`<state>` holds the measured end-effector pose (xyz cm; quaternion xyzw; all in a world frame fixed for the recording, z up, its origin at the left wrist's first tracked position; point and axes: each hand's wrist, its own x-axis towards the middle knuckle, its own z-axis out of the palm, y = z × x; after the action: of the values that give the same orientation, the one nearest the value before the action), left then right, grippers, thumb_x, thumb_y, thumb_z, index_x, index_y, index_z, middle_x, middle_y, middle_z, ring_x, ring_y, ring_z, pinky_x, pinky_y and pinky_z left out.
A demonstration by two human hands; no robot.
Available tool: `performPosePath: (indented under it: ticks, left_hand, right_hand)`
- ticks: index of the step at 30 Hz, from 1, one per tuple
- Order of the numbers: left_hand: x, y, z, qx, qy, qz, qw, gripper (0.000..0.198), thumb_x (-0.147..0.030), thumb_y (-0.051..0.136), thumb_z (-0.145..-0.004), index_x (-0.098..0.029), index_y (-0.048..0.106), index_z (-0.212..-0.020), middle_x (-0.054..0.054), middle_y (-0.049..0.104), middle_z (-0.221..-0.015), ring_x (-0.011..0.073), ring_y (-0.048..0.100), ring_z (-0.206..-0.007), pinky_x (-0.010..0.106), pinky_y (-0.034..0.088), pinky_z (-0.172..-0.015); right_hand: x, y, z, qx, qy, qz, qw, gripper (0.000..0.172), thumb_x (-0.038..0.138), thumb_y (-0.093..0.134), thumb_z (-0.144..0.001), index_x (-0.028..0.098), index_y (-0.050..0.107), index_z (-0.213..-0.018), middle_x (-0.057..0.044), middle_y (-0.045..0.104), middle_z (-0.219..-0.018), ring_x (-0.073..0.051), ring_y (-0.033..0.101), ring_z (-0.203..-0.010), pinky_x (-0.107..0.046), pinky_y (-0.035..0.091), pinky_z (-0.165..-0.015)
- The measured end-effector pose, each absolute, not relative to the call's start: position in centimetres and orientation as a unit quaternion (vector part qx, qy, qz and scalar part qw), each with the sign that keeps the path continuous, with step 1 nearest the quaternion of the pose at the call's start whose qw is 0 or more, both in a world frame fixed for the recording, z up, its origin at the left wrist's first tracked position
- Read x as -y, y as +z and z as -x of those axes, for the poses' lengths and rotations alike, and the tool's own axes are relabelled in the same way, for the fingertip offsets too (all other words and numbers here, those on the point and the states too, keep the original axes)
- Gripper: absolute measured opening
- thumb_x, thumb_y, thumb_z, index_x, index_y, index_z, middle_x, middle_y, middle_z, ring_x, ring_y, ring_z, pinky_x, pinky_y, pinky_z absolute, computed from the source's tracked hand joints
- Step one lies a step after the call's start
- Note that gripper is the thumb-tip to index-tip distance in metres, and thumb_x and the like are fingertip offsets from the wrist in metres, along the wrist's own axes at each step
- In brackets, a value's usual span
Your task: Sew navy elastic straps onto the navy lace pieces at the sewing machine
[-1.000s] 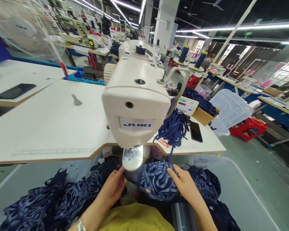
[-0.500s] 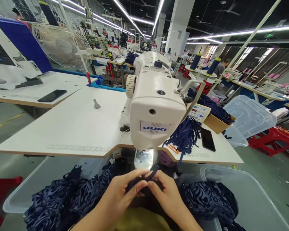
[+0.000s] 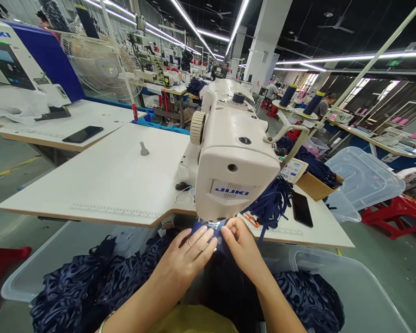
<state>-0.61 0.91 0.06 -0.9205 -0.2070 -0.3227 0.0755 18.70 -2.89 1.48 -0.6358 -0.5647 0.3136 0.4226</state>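
1 white tabletop (image 3: 121,175) under workshop strip lights (image 3: 237,23) bears 1 JUKI mach. (image 3: 237,166) & 1 phone (image 3: 302,209), 2 thread cones (image 3: 287,95) off R, w/ L hand (image 3: 189,254) flat on 1 navy cloth (image 3: 222,245) below mach. head, R hand (image 3: 241,240) pinching its edge.

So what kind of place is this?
It looks like a sewing workshop, probably a clothing factory. There's a big sewing machine up front, cones of dark blue thread behind it, and heaps of patterned fabric in clear bins.
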Motion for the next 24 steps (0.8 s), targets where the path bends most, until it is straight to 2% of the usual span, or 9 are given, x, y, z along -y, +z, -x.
performPosePath:
  ticks: [3,6,11,17,24]
  left_hand:
    - [-0.7,-0.8,0.9,0.242,-0.327,0.912,0.051,0.039,-0.014,0.045,-0.095,-0.023,0.051,-0.132,0.006,0.055,-0.135,0.0198,0.046,-0.128,0.041,0.018,-0.112]
    - [-0.3,-0.9,0.8,0.268,-0.355,0.895,0.029,0.035,-0.025,0.051,-0.095,-0.025,0.054,-0.129,0.006,0.059,-0.131,0.0189,0.050,-0.125,0.038,0.020,-0.110]
    - [0.2,-1.0,0.1,0.299,-0.368,0.878,0.058,0.032,-0.030,0.048,-0.096,-0.026,0.056,-0.127,0.007,0.059,-0.130,0.0188,0.054,-0.121,0.037,0.018,-0.109]
    - [0.1,-1.2,-0.4,0.315,-0.376,0.867,0.085,0.032,-0.028,0.046,-0.097,-0.025,0.056,-0.127,0.007,0.061,-0.129,0.0183,0.056,-0.119,0.036,0.016,-0.111]
    - [0.2,-1.1,-0.6,0.324,-0.395,0.858,0.064,0.032,-0.027,0.048,-0.096,-0.022,0.056,-0.127,0.006,0.062,-0.128,0.0167,0.057,-0.117,0.035,0.015,-0.111]
  right_hand:
    - [3.4,1.3,-19.3,0.583,0.317,0.602,0.444,0.018,0.032,0.042,-0.095,0.023,0.050,-0.109,0.003,0.053,-0.077,-0.014,0.051,-0.070,-0.025,0.040,-0.068]
    - [3.6,1.1,-19.5,0.605,0.294,0.595,0.440,0.023,0.028,0.045,-0.094,0.023,0.051,-0.116,0.000,0.057,-0.087,-0.015,0.054,-0.081,-0.027,0.042,-0.078]
    - [2.4,1.2,-19.2,0.652,0.229,0.590,0.419,0.015,0.023,0.045,-0.094,0.021,0.059,-0.101,-0.003,0.060,-0.092,-0.018,0.054,-0.089,-0.029,0.041,-0.081]
    - [1.3,1.5,-19.1,0.679,0.181,0.587,0.403,0.021,0.020,0.043,-0.094,0.020,0.056,-0.077,-0.002,0.057,-0.080,-0.017,0.052,-0.080,-0.029,0.040,-0.074]
    - [1.1,1.4,-19.0,0.672,0.186,0.593,0.403,0.024,0.022,0.043,-0.094,0.021,0.055,-0.073,-0.002,0.056,-0.078,-0.017,0.052,-0.080,-0.029,0.040,-0.074]
